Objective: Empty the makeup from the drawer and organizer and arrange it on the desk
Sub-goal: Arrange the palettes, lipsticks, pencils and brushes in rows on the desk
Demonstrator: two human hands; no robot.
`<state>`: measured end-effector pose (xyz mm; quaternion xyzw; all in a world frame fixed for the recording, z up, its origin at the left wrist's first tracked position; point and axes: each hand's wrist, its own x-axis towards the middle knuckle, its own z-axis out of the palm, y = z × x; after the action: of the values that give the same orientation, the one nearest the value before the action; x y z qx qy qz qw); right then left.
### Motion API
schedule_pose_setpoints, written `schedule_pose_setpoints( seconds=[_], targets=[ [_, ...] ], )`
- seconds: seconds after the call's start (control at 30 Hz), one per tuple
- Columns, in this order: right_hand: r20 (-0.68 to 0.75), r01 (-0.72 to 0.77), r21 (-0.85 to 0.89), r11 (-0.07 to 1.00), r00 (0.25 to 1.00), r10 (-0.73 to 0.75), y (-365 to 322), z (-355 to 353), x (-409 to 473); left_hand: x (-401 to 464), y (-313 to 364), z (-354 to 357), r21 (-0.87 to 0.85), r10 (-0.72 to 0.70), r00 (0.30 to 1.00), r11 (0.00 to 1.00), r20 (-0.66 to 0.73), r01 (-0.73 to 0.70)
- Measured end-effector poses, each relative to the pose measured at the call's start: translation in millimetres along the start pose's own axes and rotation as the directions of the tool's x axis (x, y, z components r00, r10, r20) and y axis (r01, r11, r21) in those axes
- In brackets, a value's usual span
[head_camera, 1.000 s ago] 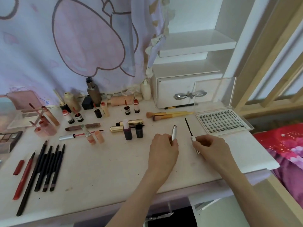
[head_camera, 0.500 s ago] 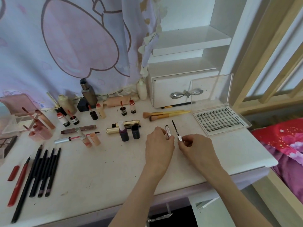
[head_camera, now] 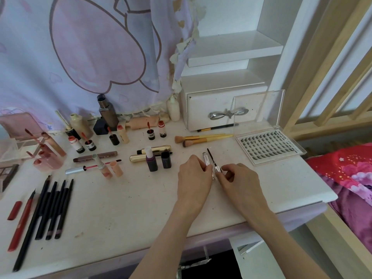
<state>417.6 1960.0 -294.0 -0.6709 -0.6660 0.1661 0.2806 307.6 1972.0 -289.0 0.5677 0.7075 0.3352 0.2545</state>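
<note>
left grip: my left hand (head_camera: 194, 179) pinching slim silver mascara tube (head_camera: 207, 161)
right grip: my right hand (head_camera: 240, 181) gripping thin black mascara wand (head_camera: 211, 158)
location: centre-right white surface (head_camera: 120, 208), near clear lash tray (head_camera: 269, 147)

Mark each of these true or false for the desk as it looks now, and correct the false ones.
1. The left hand holds a silver tube. True.
2. The right hand holds the wand inside that tube. False: the wand is out, beside it.
3. The lash tray has its clear lid shut. False: the lid stands open.
4. Two brushes lie in front of the white drawer box. True.
</note>
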Motion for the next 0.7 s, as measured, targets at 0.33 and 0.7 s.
schedule_pose_setpoints(
  seconds=[0.33, 0.7],
  targets=[
    [-0.001, 0.034, 0.016, 0.999, 0.999, -0.034, 2.9, -2.6, -2.1, -0.1, -1.8, -0.2, 0.004, 0.018, 1.0, 1.0, 0.02, -0.019],
    [0.007, 0.033, 0.025, 0.999, 0.999, -0.033, 5.8, -6.7, 0.9, -4.1, -3.6, -6.7, -0.018, 0.057, 0.997, 0.998, 0.056, -0.056]
  ],
)
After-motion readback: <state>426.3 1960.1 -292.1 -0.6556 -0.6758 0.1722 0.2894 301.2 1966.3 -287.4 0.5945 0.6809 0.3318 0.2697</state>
